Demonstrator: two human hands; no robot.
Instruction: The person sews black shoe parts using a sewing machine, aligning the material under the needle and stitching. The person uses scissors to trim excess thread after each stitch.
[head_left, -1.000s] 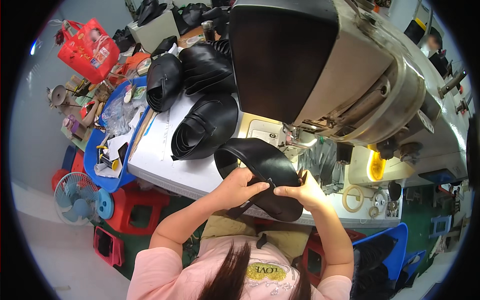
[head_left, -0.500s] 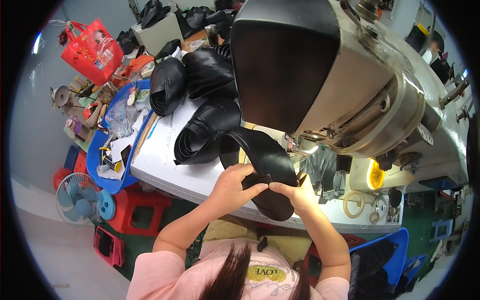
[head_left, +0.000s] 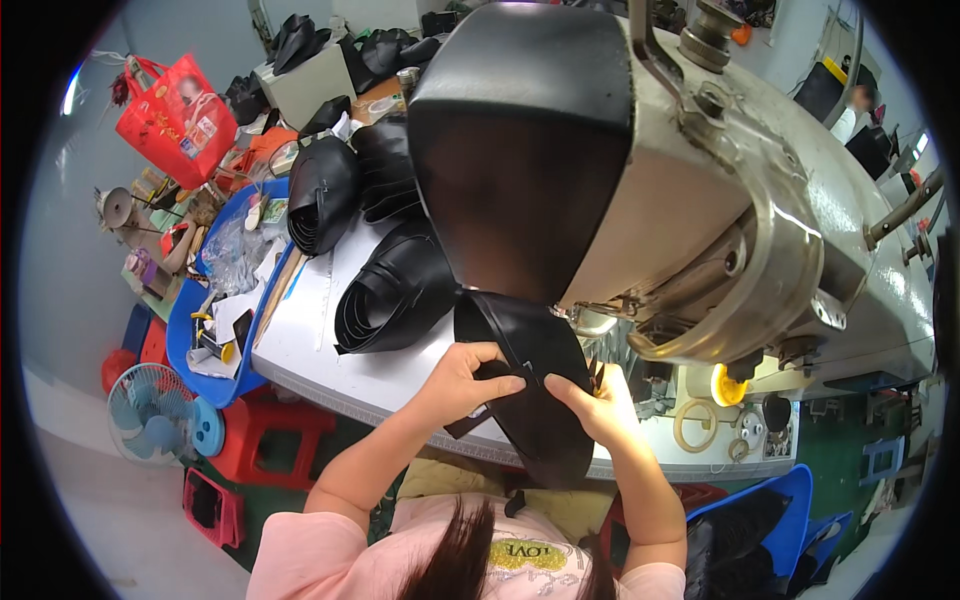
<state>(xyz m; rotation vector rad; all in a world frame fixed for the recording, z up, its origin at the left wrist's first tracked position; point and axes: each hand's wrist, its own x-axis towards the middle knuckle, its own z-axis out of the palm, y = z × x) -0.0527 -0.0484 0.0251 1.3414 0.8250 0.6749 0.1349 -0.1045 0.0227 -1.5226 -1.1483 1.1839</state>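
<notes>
A black leather piece [head_left: 545,435], wide and strip-like, is held up in front of me below the sewing machine head [head_left: 520,150]. My left hand [head_left: 462,385] grips its left edge, thumb on the face and fingers behind. On the other side my right hand [head_left: 600,408] holds it the same way, its thumb pointing at the left one. Between the thumbs a small light mark or notch shows on the leather. Something small and dark sticks up by my right fingers; I cannot make out what it is. The machine head hides the needle area.
Rolled black leather pieces [head_left: 395,290] lie on the white table [head_left: 310,345] to the left. Beyond them stands a blue tray [head_left: 185,330] of odds and ends. A fan [head_left: 150,415] and a red stool [head_left: 265,430] are at lower left. A blue bin [head_left: 790,500] holds black pieces at right.
The leather piece has gone from a curved loop with pinched edges to a flatter, more spread-out position. My thumbs have moved apart slightly. The whole view has shifted a little.
</notes>
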